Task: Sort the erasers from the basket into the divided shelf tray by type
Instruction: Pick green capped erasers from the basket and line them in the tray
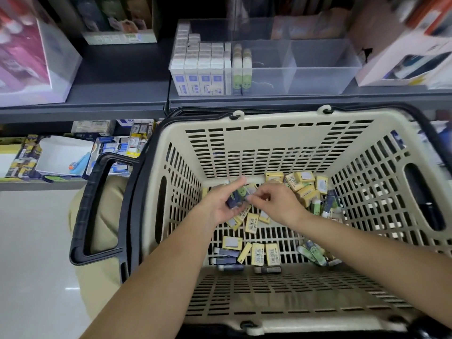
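Head view. Both hands are low inside the basket [269,119], close together over its slotted floor. The left grip [219,207] is palm up, fingers curled round the held erasers [236,199], a small bunch with one dark blue sleeve and a green piece showing; its index finger sticks out straight. The right grip [281,204] is knuckles up, thumb and fingertips pinching the end of that same bunch, so the two grips touch through it.

Loose stock on the basket floor:
- Yellow erasers [303,184] are piled just beyond and right of the right grip, with more under both grips and nearer the body.
- Dark blue erasers [226,260] lie nearer the body than the left grip.
- Green erasers [314,253] sit near the body, right of the right grip.

The black handle [97,211] hangs folded down, left of the left grip.

The divided tray [318,77] is well beyond both grips, on the shelf [117,79]. The white-and-blue erasers [198,69] stand in rows in its left compartment. The green tray erasers [242,67] stand in two stacks against the left wall of the next compartment.
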`<state>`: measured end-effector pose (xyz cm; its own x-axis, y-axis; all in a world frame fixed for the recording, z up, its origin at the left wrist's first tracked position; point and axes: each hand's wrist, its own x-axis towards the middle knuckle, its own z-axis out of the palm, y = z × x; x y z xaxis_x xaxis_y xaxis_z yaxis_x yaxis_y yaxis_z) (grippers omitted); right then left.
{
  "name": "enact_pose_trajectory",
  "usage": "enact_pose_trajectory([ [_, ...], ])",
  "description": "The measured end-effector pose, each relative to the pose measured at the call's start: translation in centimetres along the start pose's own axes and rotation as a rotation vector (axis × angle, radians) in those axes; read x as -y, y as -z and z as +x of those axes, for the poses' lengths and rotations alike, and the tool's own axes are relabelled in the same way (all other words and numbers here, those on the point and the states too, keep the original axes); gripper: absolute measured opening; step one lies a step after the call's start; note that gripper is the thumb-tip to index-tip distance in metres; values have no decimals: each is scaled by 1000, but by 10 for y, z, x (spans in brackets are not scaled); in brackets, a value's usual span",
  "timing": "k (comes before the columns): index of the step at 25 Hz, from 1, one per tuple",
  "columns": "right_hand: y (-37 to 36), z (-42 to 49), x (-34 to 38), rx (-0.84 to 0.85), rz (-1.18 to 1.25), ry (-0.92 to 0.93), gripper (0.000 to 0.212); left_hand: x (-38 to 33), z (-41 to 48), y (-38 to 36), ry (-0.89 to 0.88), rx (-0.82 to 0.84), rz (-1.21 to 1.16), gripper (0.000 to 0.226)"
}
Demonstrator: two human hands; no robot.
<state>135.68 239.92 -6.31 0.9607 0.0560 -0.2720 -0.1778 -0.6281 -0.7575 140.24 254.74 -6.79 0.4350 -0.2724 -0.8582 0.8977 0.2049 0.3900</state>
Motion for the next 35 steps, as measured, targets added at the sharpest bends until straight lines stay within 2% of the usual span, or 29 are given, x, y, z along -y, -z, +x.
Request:
enact_pose_trajectory([
  [2,-6,-2,0,65,-32,38,13,0,4,3,-37,2,1,33],
  [4,-8,-6,-4,176,-79,32,18,-2,9,11,-80,-73,-1,33],
  [8,-36,-24,-9,582,-343,139,22,1,12,26,-56,-156,109,22],
  [10,-54,-31,-11,690,-500,249,29,4,13,28,-33,-170,162,21],
  [15,-72,-28,-14,565,-843,409,50,1,15,25,-53,-174,145,21],
  [18,-83,-32,-16,504,-918,499,55,1,14,24,-57,-170,131,21],
  [23,-76,-28,-15,477,-877,434,54,-1,11,22,-75,-162,125,21],
  [28,-88,-33,-9,515,-840,419,64,-2,7,19,-75,-150,131,21],
  [35,-84,-24,-7,573,-934,348,51,-4,5,17,-82,-148,127,21],
])
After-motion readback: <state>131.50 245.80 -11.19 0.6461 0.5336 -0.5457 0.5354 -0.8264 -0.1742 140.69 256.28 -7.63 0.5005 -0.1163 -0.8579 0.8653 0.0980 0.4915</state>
